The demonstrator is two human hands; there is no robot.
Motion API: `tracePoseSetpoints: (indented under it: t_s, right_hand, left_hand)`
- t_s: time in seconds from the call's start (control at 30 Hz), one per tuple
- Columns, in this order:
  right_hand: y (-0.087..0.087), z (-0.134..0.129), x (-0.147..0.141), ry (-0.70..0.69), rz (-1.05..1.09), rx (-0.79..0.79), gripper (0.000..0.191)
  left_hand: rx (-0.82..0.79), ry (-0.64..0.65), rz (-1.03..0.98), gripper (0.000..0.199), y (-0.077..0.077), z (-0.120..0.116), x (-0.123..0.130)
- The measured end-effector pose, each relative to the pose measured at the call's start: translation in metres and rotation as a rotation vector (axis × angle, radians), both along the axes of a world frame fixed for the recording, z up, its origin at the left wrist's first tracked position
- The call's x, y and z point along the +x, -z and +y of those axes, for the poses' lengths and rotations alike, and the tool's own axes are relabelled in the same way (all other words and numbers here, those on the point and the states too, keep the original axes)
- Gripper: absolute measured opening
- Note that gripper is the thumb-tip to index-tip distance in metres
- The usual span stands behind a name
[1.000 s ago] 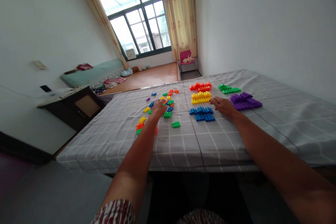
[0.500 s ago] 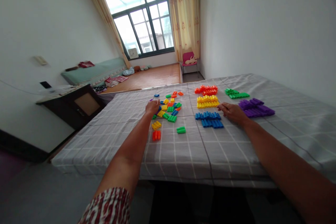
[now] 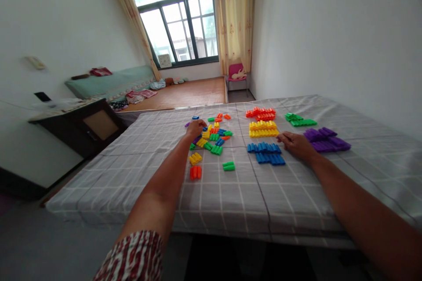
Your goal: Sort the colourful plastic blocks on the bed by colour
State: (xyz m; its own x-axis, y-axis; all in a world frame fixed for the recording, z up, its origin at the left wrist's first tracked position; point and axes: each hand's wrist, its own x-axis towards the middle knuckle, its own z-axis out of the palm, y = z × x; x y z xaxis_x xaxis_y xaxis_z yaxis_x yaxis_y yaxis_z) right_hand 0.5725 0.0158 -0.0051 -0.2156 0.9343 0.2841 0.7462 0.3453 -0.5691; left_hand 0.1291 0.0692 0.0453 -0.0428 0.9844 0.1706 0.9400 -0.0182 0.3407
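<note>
From the head camera: a grey checked sheet (image 3: pixel 132 162) spreads beneath scattered coloured blocks (image 3: pixel 214 137); a window (image 3: pixel 178 26) and pink chair (image 3: pixel 234 69) stand beyond. The left hand (image 3: pixel 197 127), half curled, is over the blocks; the right hand (image 3: pixel 294 144), loosely bent, is beside yellow rows (image 3: pixel 263 130). Either grip is unclear.

Left hand (image 3: pixel 197 127), right hand (image 3: pixel 293 144) well apart

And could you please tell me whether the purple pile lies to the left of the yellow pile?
No, the purple pile lies to the right of the yellow pile, with the right hand showing between them.
</note>
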Motion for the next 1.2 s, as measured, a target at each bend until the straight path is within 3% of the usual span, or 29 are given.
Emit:
tracePoseSetpoints:
  t_s: [0.13,0.27,0.47,0.53,0.63,0.7,0.8,0.97,1.07,1.2]
  right_hand:
    - [-0.001,0.0,-0.002,0.002,-0.004,-0.002,0.037]
    - [-0.004,-0.001,-0.003,-0.014,-0.018,0.011,0.037]
    - [-0.006,-0.003,-0.002,-0.039,-0.046,0.036,0.034]
    - [-0.007,-0.003,-0.003,-0.042,-0.042,0.046,0.033]
    - [-0.007,-0.003,-0.005,-0.04,-0.025,0.054,0.031]
    - [-0.008,-0.002,-0.008,-0.039,-0.023,0.056,0.031]
    - [-0.008,-0.002,-0.011,-0.035,-0.038,0.062,0.031]
    - [-0.007,-0.003,-0.009,-0.048,-0.041,0.057,0.031]
    - [-0.008,-0.003,-0.009,-0.044,-0.052,0.058,0.031]
    - [-0.009,-0.003,-0.012,-0.061,-0.061,0.062,0.032]
  left_hand:
    - [-0.162,0.103,0.149,0.033,-0.001,-0.008,0.001]
    - [-0.206,0.037,0.336,0.044,0.002,-0.016,0.012]
    - [-0.267,-0.015,0.455,0.05,-0.005,-0.024,0.027]
    - [-0.253,-0.035,0.443,0.05,-0.009,-0.026,0.029]
    - [-0.093,-0.06,0.315,0.051,-0.018,-0.029,0.041]
    - [0.027,0.026,0.182,0.051,-0.022,-0.03,0.061]
    - [0.064,0.297,0.022,0.052,-0.02,-0.031,0.112]
    - [0.034,0.493,0.004,0.045,0.0,-0.025,0.188]
    - [0.035,0.513,0.013,0.046,0.011,-0.016,0.2]
    - [0.06,0.532,0.006,0.038,0.02,-0.011,0.196]
